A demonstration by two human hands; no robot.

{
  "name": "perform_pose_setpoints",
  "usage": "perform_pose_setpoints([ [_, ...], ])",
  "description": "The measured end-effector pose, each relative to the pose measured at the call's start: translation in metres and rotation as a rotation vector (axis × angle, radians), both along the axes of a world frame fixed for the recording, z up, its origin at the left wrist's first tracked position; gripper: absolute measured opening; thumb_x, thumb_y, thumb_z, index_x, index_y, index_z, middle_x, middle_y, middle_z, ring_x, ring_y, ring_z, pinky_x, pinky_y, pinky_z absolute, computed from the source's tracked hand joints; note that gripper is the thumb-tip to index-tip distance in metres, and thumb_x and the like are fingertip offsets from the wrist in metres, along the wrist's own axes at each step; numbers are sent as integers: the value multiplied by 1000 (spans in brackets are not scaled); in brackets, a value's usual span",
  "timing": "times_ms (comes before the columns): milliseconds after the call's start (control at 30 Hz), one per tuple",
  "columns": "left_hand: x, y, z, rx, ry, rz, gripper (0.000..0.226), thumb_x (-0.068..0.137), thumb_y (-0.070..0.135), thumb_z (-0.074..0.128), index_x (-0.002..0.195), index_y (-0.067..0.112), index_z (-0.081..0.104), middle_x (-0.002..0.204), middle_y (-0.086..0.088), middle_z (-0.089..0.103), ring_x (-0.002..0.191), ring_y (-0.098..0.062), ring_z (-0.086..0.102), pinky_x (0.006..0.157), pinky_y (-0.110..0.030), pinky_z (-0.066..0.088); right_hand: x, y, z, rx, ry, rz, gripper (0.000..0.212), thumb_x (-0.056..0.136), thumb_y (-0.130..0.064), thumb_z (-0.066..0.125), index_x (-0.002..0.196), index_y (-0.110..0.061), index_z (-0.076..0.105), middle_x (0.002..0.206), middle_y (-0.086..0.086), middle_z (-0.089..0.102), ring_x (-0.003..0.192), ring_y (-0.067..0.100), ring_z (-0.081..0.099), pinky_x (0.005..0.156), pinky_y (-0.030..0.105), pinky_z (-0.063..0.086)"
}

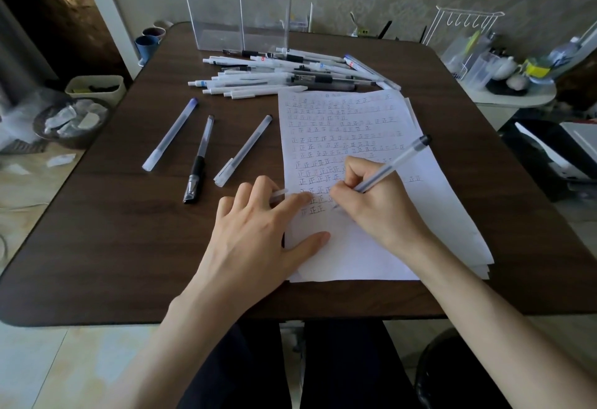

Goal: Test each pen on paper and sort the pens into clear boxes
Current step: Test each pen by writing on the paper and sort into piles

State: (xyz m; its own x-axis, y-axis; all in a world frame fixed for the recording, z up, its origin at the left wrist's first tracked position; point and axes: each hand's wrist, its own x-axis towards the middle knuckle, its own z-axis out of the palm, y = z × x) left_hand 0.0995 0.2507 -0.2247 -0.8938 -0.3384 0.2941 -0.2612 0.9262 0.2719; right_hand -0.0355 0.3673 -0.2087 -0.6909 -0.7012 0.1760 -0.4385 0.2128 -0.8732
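Table — pen seemingly on paper

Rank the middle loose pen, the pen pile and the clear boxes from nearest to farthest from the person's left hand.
From the left hand:
1. Middle loose pen, just left of it on the table.
2. Pen pile, farther back, beyond the top of the paper.
3. Clear boxes, at the table's far edge.
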Motion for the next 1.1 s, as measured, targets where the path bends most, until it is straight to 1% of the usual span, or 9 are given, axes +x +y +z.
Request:
perform_pose_setpoints([
  [100,0,0,0,-5,1,-4,63,78,72,32,120,33,59,98,0,48,87,-21,47,72,-34,36,1,0,0,-22,-22,-5,39,81,-8,57,57,-19,29,49,-4,27,47,15,29,45,31,23],
  [333,2,1,3,13,-1,-48,54,85,61,34,122,28,55,97,0,48,85,-21,47,70,-34,39,3,0,1,7,44,5,40,88,-7,57,59,-16,31,49,-6,30,46,10,29,44,24,26],
  [467,3,3,5,239,154,-73,24,93,26,34,117,24,34,98,6,47,90,-14,48,75,-30,37,4,0,2,39,35,10,40,86,-8,59,58,-17,32,50,-2,30,46,12,30,46,28,27],
  [533,4,4,8,380,216,-54,20,96,20,34,115,25,30,102,6,48,95,-6,46,79,-28,37,5,1,3,50,29,9,40,85,-7,58,58,-16,31,51,-2,30,47,12,30,48,29,27],
  [600,6,3,11,388,240,-29,21,98,19,40,118,16,38,107,-2,57,100,-9,52,80,-24,38,6,1,3,57,48,-8,39,85,-7,58,59,-16,31,51,-1,30,48,14,31,48,31,28],
  [700,5,2,14,262,302,-27,28,93,29,45,106,8,58,96,-3,65,87,-12,52,72,-27,42,6,0,4,57,83,-38,36,85,-7,57,60,-15,32,52,3,32,49,18,33,47,37,32],
  [867,0,1,24,261,329,-59,36,82,38,58,101,8,66,88,2,69,82,-8,51,71,-33,47,3,6,13,-125,-81,21,33,89,-4,56,62,-12,40,48,-4,43,45,9,43,47,18,39],
  [967,-2,-3,39,184,358,-85,29,81,38,62,92,12,69,81,10,64,75,-5,46,70,-31,38,5,10,25,-246,-145,45,33,91,-4,54,62,-11,40,46,-3,46,44,8,46,47,15,40],
  [1100,-8,-2,54,58,344,-149,32,82,46,55,93,21,71,89,8,65,83,-12,48,73,-29,32,10,10,46,-397,-186,73,32,93,-1,51,63,-7,40,44,-3,46,40,5,44,45,12,37],
])
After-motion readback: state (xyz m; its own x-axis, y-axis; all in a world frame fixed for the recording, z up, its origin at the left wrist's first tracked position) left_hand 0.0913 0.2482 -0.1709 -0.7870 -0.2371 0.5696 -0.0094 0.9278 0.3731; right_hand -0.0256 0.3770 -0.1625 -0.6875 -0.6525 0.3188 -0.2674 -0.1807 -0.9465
